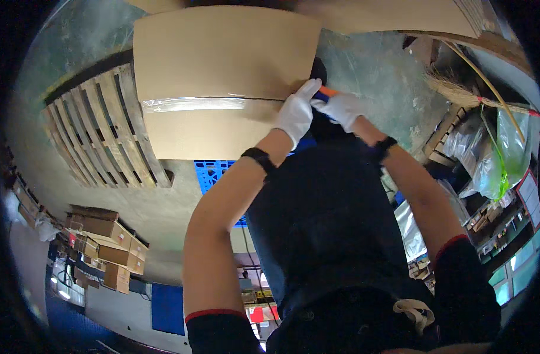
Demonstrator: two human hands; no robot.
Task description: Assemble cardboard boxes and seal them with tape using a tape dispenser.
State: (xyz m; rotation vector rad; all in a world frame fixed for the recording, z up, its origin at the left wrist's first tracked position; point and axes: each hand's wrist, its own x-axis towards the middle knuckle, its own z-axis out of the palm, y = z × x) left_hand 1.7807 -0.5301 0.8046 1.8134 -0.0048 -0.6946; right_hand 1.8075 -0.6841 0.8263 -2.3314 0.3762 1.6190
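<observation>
A large cardboard box [222,56] lies in front of me with its flap seam facing up. Shiny clear tape [193,104] runs along the left part of the seam; a dark line shows farther right. My left hand [296,113], in a white glove, is at the box's right edge by the seam's end, fingers drawn together; what they pinch is hidden. Close beside it, my right hand [342,110], also gloved in white, is closed around a small orange and dark blue tool [328,91]. The hands hide much of this tool, so its kind is unclear.
A blue plastic pallet [209,173] shows under the box's near edge. At left lies a wooden pallet [107,127], with stacked cartons [113,248] beyond. On the right are a straw broom [459,91] and clear plastic bags [509,153]. More cardboard [394,15] stands at the far side.
</observation>
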